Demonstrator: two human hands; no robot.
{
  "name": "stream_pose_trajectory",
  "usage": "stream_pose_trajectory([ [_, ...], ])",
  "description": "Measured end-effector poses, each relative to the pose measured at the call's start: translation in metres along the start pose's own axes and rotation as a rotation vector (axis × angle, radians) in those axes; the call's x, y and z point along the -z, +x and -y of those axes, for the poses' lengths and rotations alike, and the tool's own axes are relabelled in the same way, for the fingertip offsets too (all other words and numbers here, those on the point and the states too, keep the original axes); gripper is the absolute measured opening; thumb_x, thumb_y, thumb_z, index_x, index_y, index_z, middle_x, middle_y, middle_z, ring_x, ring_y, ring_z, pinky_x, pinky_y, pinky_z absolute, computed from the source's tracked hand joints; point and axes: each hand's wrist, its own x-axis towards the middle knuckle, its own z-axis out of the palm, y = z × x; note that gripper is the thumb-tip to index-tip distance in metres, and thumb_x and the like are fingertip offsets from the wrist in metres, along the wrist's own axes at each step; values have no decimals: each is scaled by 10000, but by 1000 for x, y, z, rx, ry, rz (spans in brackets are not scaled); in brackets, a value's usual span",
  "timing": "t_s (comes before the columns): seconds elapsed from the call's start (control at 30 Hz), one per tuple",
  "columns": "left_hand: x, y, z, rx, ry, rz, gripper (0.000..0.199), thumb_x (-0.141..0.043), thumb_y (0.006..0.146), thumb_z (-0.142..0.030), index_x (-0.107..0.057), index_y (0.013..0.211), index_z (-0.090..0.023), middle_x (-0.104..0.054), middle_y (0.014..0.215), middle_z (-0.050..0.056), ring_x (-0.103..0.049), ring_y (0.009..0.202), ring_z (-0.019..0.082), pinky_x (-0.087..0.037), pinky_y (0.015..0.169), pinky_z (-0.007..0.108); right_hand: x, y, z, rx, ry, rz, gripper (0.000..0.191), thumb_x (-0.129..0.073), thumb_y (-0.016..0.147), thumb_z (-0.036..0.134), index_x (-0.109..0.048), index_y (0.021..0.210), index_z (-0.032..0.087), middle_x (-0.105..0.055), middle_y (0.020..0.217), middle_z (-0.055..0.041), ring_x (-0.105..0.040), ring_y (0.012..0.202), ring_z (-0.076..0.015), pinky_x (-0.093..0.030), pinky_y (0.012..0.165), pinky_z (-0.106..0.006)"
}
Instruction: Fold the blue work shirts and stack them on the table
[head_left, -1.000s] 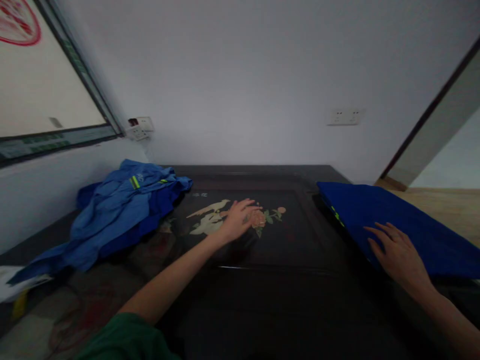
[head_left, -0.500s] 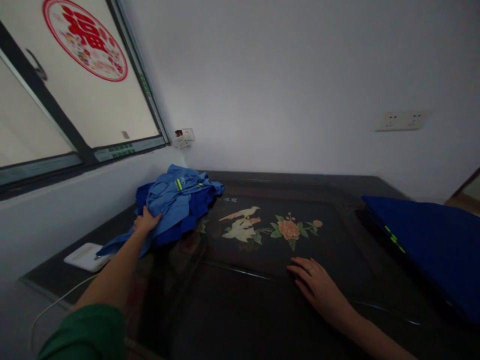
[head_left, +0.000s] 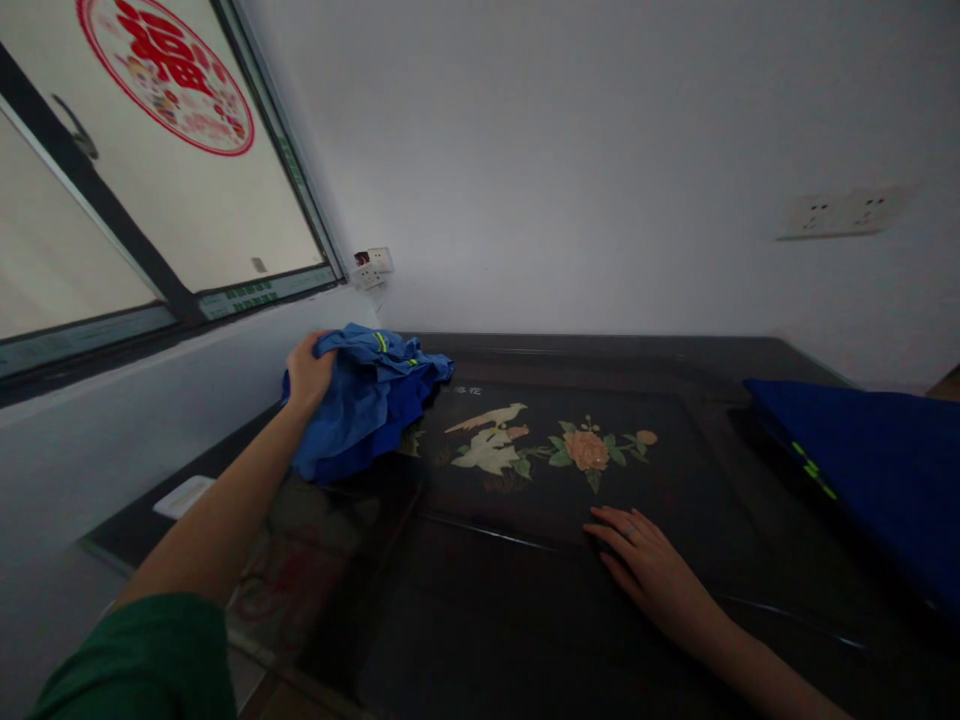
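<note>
At the far left of the dark table, my left hand (head_left: pixel 310 372) is closed on a light blue garment (head_left: pixel 352 390) with yellow-green reflective strips, lifting its near edge. Beneath and behind it lies a darker blue garment (head_left: pixel 409 400), partly covered. My right hand (head_left: pixel 649 560) rests palm down on the table with its fingers stretched out and nothing in them. A ring shows on one finger. The tabletop (head_left: pixel 480 620) is black and glossy, with an inlaid bird and flower picture.
On the right lies a flat, folded dark blue garment (head_left: pixel 885 480) with yellow-green strips. A white flat object (head_left: pixel 182 496) sits at the left edge, partly behind my left forearm. Sockets (head_left: pixel 838 214) are on the wall, and a window (head_left: pixel 225 220) stands at the left.
My left hand has moved up and away, raising the light blue garment; its loose end has left the spot beside the white object. My right hand stays on the table.
</note>
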Motion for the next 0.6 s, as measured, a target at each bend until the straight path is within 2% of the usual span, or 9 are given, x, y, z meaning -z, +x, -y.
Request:
stream_pose_trajectory([
  [0.07, -12, -15, -48, -97, -106, 88, 313, -544, 845, -148, -622, 1147, -165, -663, 1113, 21, -570, 1106, 229, -392, 1015, 342, 2, 0, 1, -7, 22, 10, 340, -467, 902, 250, -622, 1204, 269, -599, 1310, -81, -558, 1214, -267, -384, 1055, -591],
  [0.13, -25, -45, -96, -162, -251, 220, 348, -559, 794, -69, -628, 1120, -174, -662, 1110, 27, -573, 1105, 227, -379, 1035, 328, 4, -1, 2, -19, 60, 13, 334, -467, 903, 252, -620, 1200, 261, -593, 1316, -86, -549, 1224, -264, -363, 1070, -592],
  [0.2, -35, -85, -141, -175, -421, 412, 386, -570, 764, -46, -632, 1113, -199, -658, 1121, 33, -583, 1099, 241, -380, 1044, 337, 8, -1, 3, -43, 126, 5, 331, -462, 904, 256, -617, 1196, 253, -597, 1308, -89, -545, 1226, -256, -346, 1084, -583],
  [0.3, -40, -152, -196, -167, -572, 787, 414, -586, 751, -66, -633, 1134, -217, -678, 1044, 60, -633, 1010, 280, -424, 1002, 381, 13, 0, 4, -136, 282, -26, 331, -446, 910, 286, -611, 1190, 228, -628, 1246, -103, -571, 1183, -244, -385, 1070, -534],
  [0.4, -31, -215, -236, -243, -625, 1074, 507, -528, 803, -103, -543, 1288, -251, -641, 1203, 75, -602, 1124, 275, -414, 1030, 384, 19, 2, 3, -281, 494, -61, 362, -430, 919, 371, -610, 1186, 205, -650, 1201, -108, -598, 1128, -243, -438, 1026, -474],
  [0.5, -17, -263, -263, -377, -668, 1389, 596, -497, 871, -208, -362, 1446, -282, -535, 1377, 70, -529, 1247, 249, -385, 1075, 389, 28, 3, 3, -420, 752, -67, 444, -404, 910, 516, -660, 1060, 186, -696, 1078, -94, -642, 1010, -247, -502, 933, -416],
  [0.57, -9, -282, -275, -593, -724, 1686, 639, -516, 885, -298, -309, 1486, -234, -481, 1428, 94, -494, 1288, 260, -390, 1078, 381, 34, 3, 5, -529, 850, -102, 527, -382, 896, 605, -684, 937, 175, -712, 951, -88, -652, 917, -248, -525, 867, -385],
  [0.6, -6, -286, -279, -732, -771, 1840, 647, -535, 879, -327, -335, 1479, -190, -483, 1424, 112, -487, 1295, 265, -401, 1069, 359, 37, 3, 6, -581, 864, -128, 565, -373, 889, 639, -688, 899, 170, -711, 914, -90, -648, 895, -250, -525, 852, -378],
])
